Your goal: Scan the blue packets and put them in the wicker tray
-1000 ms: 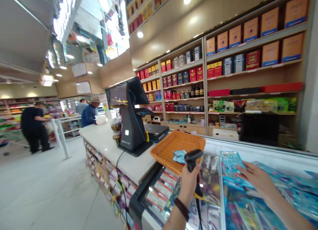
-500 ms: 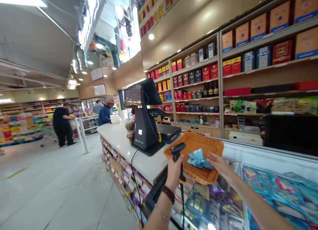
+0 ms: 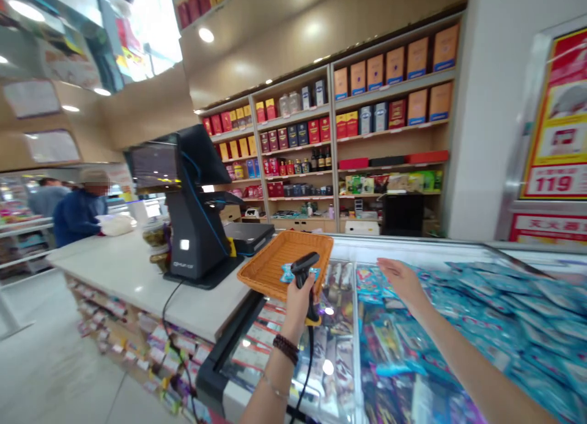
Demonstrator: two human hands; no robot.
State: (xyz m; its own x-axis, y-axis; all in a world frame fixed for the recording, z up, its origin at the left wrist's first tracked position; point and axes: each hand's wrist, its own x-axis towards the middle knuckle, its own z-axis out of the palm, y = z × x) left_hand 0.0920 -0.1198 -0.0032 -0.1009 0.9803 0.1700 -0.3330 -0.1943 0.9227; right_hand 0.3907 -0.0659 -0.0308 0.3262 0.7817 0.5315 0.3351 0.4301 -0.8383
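The left grip (image 3: 299,299) is closed around the handle of a black scanner (image 3: 305,263), whose head stands above the fingers, in front of the near side of a wicker basket (image 3: 275,250). From the handle a black cable (image 3: 309,357) runs down below the left grip. The right grip (image 3: 403,280) is released: its fingers reach out loosely toward the basket, with nothing seen in them, above the blue packets (image 3: 481,296) piled in the display case (image 3: 356,344). As for progress, a few small blue packets (image 3: 287,272) lie in the basket, just behind the scanner and partly hidden by it, while many more are in the case beneath and to the right of the right grip; whether any has been scanned cannot be told. The left forearm rises steeply from the bottom edge, a dark beaded bracelet (image 3: 285,347) at its wrist; the right forearm slants in from the lower right corner, nearly straight through the wrist. Beyond the left grip, to its left, a register (image 3: 197,228) stands on the white table (image 3: 101,265).
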